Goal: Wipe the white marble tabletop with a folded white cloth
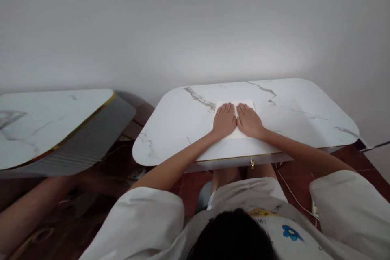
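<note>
I had my left hand [224, 121] and right hand [249, 120] lying flat — fingers extended — on a white square sheet [237, 133]. It lay on the gold-edged, white marble-patterned desk [178, 118].

The table [170, 130] has a white top with grey-brown marble veins, rounded corners and a thin gold line along its near edge. A small gold knob [252, 164] sits on the near side, below the top. Around the middle of the top lies a white sheet [237, 133], cloth or paper, flat and partly covered, clear of both the near and far edges. One dark vein reaches its left side.
</note>
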`<state>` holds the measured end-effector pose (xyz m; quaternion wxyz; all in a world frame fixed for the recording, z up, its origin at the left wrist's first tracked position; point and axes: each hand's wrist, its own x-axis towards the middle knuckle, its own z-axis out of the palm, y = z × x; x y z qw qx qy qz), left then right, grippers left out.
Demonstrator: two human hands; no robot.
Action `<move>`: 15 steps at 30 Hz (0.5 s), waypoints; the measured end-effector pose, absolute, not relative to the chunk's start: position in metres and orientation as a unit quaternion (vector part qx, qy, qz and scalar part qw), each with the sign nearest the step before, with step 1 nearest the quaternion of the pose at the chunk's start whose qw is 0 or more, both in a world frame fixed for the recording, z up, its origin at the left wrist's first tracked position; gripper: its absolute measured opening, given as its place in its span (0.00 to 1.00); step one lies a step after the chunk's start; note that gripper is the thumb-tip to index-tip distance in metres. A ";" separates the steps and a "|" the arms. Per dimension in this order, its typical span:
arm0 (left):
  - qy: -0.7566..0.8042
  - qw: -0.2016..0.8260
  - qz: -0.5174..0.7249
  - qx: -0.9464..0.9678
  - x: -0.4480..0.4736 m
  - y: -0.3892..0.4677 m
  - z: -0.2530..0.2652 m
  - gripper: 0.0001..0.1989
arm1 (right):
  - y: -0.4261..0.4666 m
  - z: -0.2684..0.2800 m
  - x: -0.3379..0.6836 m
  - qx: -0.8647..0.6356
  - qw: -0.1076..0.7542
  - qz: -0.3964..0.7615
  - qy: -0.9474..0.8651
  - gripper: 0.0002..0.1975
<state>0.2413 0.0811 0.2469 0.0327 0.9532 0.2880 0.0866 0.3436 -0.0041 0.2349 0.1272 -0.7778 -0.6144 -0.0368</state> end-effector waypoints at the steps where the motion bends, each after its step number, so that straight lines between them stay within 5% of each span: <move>1: 0.289 0.035 0.084 0.953 0.236 0.074 0.248 0.28 | -0.011 0.235 0.339 -0.778 0.130 -0.036 -0.614 0.30; 15: 0.228 0.095 0.050 0.968 0.242 0.014 0.248 0.28 | -0.087 0.228 0.352 -0.774 0.159 -0.055 -0.611 0.28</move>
